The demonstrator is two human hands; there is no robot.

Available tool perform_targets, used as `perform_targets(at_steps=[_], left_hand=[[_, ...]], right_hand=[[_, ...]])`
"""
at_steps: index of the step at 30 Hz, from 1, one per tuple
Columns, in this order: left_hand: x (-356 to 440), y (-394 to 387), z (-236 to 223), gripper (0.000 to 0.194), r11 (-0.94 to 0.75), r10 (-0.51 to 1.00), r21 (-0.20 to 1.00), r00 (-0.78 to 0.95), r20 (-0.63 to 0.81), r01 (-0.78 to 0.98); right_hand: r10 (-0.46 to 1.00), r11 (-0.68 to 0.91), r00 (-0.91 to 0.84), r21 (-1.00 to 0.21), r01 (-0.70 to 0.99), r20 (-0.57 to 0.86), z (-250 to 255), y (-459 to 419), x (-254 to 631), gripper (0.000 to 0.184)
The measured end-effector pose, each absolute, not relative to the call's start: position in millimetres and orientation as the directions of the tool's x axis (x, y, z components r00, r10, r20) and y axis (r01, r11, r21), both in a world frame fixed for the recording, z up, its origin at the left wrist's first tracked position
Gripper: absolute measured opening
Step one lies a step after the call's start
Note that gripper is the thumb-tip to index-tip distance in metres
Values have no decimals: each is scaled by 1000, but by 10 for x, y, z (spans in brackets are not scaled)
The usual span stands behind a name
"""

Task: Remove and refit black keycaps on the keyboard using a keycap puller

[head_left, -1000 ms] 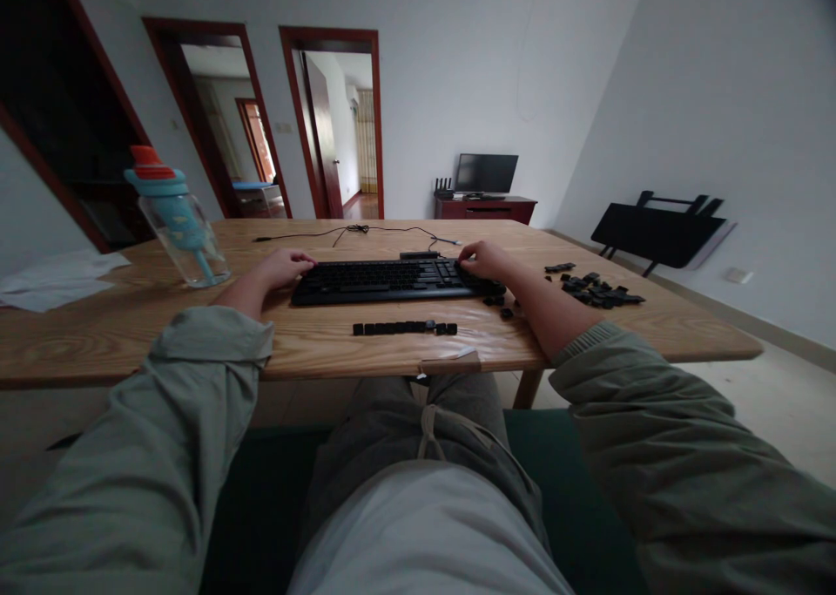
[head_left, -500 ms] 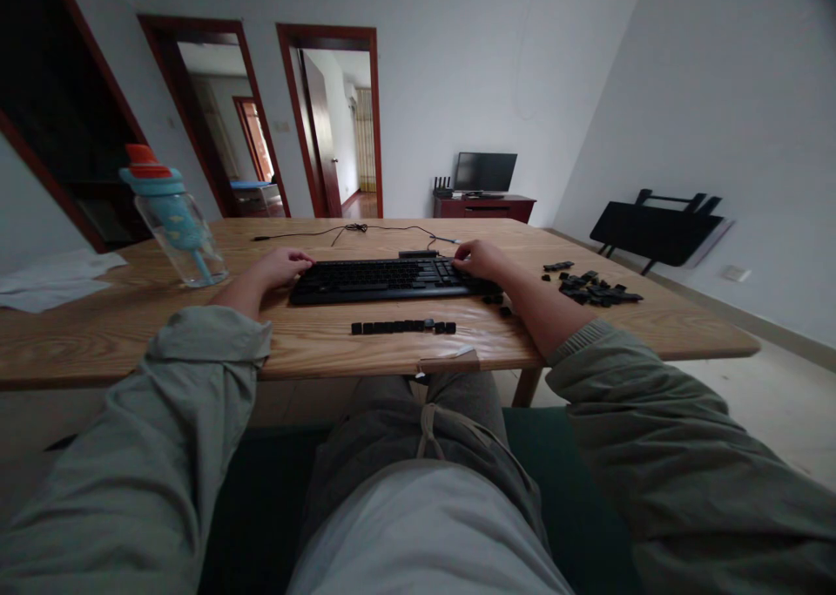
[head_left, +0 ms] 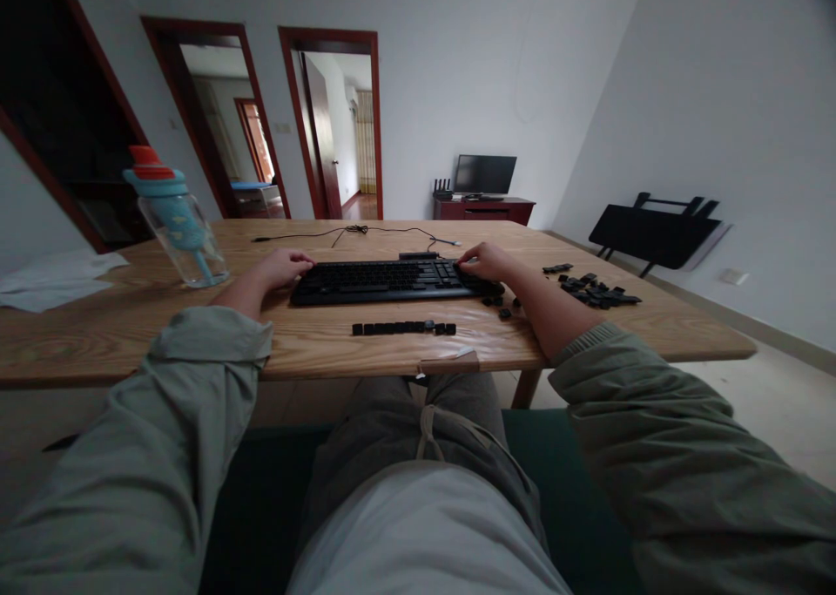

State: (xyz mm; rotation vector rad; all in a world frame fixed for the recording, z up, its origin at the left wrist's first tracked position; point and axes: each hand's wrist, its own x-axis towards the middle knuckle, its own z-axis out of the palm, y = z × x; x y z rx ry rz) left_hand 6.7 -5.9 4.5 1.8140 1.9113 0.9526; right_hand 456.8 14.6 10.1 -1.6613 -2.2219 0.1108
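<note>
On wooden table: black keyboard, keycap row, keycap pile, upright bottle, white sheets, cable.

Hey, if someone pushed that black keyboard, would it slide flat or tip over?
The keyboard looks like one long, low slab, so it would probably stay stiff and slide flat on the table. Lying so low and wide, it seems unlikely to tip. Pushed toward the person, it might shove the row of loose black keys in front.

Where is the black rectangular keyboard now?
The keyboard lies near centre in the head view, on the light wooden table between the left hand and right hand, beyond the row of small black keycaps.
</note>
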Motion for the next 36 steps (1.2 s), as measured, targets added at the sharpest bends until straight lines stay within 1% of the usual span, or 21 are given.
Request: perform_targets(at_steps=[9, 12, 17, 19, 21, 24, 27, 30, 34, 36], left_hand=[[-18, 50, -10, 33, -80, 971, 659, -91, 221, 748], [-11, 48, -20, 34, -53, 975, 687, -112, 193, 725], [80, -40, 10, 30, -12, 973, 717, -157, 169, 697], [82, -40, 10, 31, -11, 971, 718, -163, 172, 696], [45, -3, -7, 36, -22, 974, 712, -146, 174, 702], [-44, 82, -44, 41, -62, 976, 689, -99, 192, 722], [-97, 127, -60, 42, -72, 974, 652, -88, 210, 755], [-93, 117, -50, 37, -85, 971, 636, -81, 227, 767], [-71, 98, -30, 31, -63, 968, 643, -111, 227, 764], [-68, 97, -29, 30, -62, 967, 652, -117, 228, 756]], right_hand=[[927, 341, -307, -147, 928, 214, 79, 191, 4596, 37], [914, 371, -342, -107, 923, 220, 69, 219, 4580, 39], [922, 352, -334, -66, 934, 196, 58, 203, 4506, 40], [924, 345, -322, -89, 934, 205, 53, 168, 4497, 40], [931, 325, -292, -137, 936, 219, 53, 134, 4516, 41], [928, 307, -242, -213, 928, 283, 62, 114, 4584, 45], [896, 361, -264, -239, 901, 358, 65, 131, 4649, 49], [898, 382, -301, -231, 895, 320, 39, 140, 4649, 47], [934, 336, -284, -252, 908, 218, 3, 128, 4580, 42], [936, 333, -281, -273, 903, 213, 40, 130, 4585, 39]])
